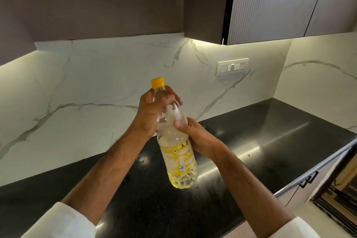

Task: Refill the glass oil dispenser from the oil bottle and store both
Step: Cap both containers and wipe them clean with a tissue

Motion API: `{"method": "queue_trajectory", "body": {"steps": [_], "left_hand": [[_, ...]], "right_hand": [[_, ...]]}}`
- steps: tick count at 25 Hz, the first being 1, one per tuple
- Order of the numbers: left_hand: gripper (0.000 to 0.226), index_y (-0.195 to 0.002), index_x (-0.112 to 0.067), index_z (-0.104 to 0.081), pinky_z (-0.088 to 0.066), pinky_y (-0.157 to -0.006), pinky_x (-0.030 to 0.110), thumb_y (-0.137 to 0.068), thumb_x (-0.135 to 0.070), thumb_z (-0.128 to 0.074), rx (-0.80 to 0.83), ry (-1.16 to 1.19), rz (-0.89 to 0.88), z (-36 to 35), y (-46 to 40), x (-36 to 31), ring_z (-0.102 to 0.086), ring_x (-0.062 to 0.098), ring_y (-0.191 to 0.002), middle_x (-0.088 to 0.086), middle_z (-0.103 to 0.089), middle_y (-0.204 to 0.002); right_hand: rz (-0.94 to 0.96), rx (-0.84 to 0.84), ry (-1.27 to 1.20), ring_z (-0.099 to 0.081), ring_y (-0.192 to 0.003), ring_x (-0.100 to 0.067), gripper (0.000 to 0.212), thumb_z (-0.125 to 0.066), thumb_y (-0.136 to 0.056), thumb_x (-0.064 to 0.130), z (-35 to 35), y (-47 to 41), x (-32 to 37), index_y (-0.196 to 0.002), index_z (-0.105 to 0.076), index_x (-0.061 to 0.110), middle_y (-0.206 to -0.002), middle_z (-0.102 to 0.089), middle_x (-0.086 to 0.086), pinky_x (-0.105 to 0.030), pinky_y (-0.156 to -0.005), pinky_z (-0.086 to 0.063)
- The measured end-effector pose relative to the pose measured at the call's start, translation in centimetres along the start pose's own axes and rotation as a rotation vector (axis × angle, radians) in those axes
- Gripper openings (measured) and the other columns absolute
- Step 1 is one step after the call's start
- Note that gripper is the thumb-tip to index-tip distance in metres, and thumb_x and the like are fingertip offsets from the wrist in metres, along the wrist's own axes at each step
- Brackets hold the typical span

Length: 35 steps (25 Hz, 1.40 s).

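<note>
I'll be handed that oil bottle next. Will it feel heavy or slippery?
Probably light: the oil bottle shows oil only near its base. Its thin clear plastic may flex under the left hand and right hand. Any oily film could make it slippery; none is visible.

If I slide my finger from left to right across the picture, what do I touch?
Left hand → oil bottle → right hand → wall switch plate → drawer handle.
</note>
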<state>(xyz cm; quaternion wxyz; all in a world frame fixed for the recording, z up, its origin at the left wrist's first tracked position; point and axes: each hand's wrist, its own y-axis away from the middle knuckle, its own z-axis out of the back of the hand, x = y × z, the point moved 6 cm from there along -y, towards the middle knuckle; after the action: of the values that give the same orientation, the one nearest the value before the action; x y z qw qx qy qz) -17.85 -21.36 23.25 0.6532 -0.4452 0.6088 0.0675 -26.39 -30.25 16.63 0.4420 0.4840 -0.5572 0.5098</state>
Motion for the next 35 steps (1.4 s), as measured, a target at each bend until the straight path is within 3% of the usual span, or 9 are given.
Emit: {"method": "queue_trajectory", "body": {"steps": [5, 9, 11, 17, 20, 22, 24, 30, 35], "left_hand": [[0.032, -0.091, -0.010, -0.068, -0.054, -0.089, 0.050, -0.070, -0.027, -0.085, 0.067, 0.330, 0.021, -1.6, -0.5, -0.9, -0.071, 0.031, -0.085, 0.007, -0.073, -0.086], [0.042, -0.091, -0.016, -0.069, -0.057, -0.085, 0.050, -0.061, -0.036, -0.091, 0.053, 0.452, 0.022, -0.1, -1.3, -2.2, -0.071, 0.026, -0.089, 0.003, -0.072, -0.088], [0.039, -0.090, -0.017, -0.070, -0.057, -0.083, 0.049, -0.062, -0.037, -0.090, 0.041, 0.394, 0.026, 0.4, -1.1, -1.9, -0.071, 0.026, -0.089, 0.002, -0.072, -0.088], [0.020, -0.091, -0.013, -0.065, -0.057, -0.075, 0.043, -0.077, -0.026, -0.071, -0.182, 0.137, -0.023, 3.5, -1.1, -2.1, -0.069, 0.031, -0.090, 0.006, -0.071, -0.086], [0.012, -0.091, -0.015, -0.066, -0.058, -0.075, 0.046, -0.082, -0.022, -0.070, -0.283, 0.009, -0.100, 4.5, -1.2, -2.9, -0.069, 0.036, -0.091, 0.008, -0.071, -0.086], [0.011, -0.089, -0.017, -0.068, -0.059, -0.075, 0.048, -0.082, -0.024, -0.072, -0.347, -0.058, -0.130, 4.8, -1.1, -3.1, -0.071, 0.035, -0.090, 0.007, -0.073, -0.087], [0.017, -0.089, -0.018, -0.068, -0.059, -0.073, 0.045, -0.078, -0.029, -0.074, -0.384, -0.070, -0.142, 4.9, -0.9, -3.4, -0.072, 0.033, -0.088, 0.005, -0.073, -0.085], [0.018, -0.091, -0.017, -0.066, -0.058, -0.075, 0.043, -0.078, -0.027, -0.073, -0.262, -0.057, -0.164, 4.3, -0.5, -4.2, -0.069, 0.035, -0.088, 0.005, -0.073, -0.085], [0.004, -0.090, -0.018, -0.066, -0.057, -0.073, 0.042, -0.086, -0.016, -0.065, -0.337, 0.020, -0.134, 4.9, -0.1, -4.3, -0.070, 0.032, -0.089, 0.006, -0.071, -0.086]], "right_hand": [[-0.213, 0.176, -0.515, -0.067, -0.117, -0.037, 0.096, -0.043, -0.086, 0.084, -0.6, -0.7, -2.2, -0.138, -0.061, 0.004, -0.129, -0.068, -0.022, -0.052, -0.113, -0.042], [-0.273, 0.085, -0.518, -0.058, -0.128, -0.044, 0.089, -0.056, -0.092, 0.071, 0.4, -0.1, -4.9, -0.144, -0.055, -0.001, -0.144, -0.056, -0.027, -0.058, -0.116, -0.038], [-0.279, -0.052, -0.337, -0.048, -0.140, -0.044, 0.095, -0.066, -0.085, 0.073, 1.5, 0.1, -5.2, -0.148, -0.051, 0.003, -0.153, -0.048, -0.027, -0.060, -0.122, -0.032], [0.019, -0.163, 0.264, -0.070, -0.118, -0.019, 0.051, -0.033, -0.102, 0.060, 0.3, 2.2, -0.3, -0.135, -0.059, 0.031, -0.130, -0.072, -0.004, -0.043, -0.104, -0.055], [0.259, -0.282, 0.650, -0.034, -0.153, -0.012, 0.053, -0.031, -0.109, 0.054, -2.5, 3.8, -1.4, -0.161, -0.022, 0.045, -0.167, -0.034, 0.007, -0.045, -0.123, -0.034], [0.348, -0.403, 1.038, -0.001, -0.160, -0.010, 0.062, -0.028, -0.111, 0.044, -4.1, 4.3, -2.5, -0.166, -0.002, 0.030, -0.174, -0.001, 0.006, -0.043, -0.131, -0.010], [0.383, -0.477, 1.135, 0.006, -0.160, -0.011, 0.065, -0.026, -0.110, 0.043, -4.4, 4.5, -3.3, -0.166, 0.001, 0.022, -0.174, 0.005, 0.005, -0.042, -0.131, -0.002], [0.085, -0.288, 0.210, -0.062, -0.129, -0.010, 0.071, -0.035, -0.096, 0.075, -1.2, 2.5, -5.0, -0.149, -0.048, 0.029, -0.142, -0.063, 0.006, -0.042, -0.112, -0.049], [0.036, -0.337, -0.015, -0.067, -0.124, -0.023, 0.060, -0.023, -0.109, 0.053, 0.5, 2.7, -7.3, -0.136, -0.064, 0.019, -0.129, -0.072, -0.005, -0.056, -0.116, -0.042]]}}
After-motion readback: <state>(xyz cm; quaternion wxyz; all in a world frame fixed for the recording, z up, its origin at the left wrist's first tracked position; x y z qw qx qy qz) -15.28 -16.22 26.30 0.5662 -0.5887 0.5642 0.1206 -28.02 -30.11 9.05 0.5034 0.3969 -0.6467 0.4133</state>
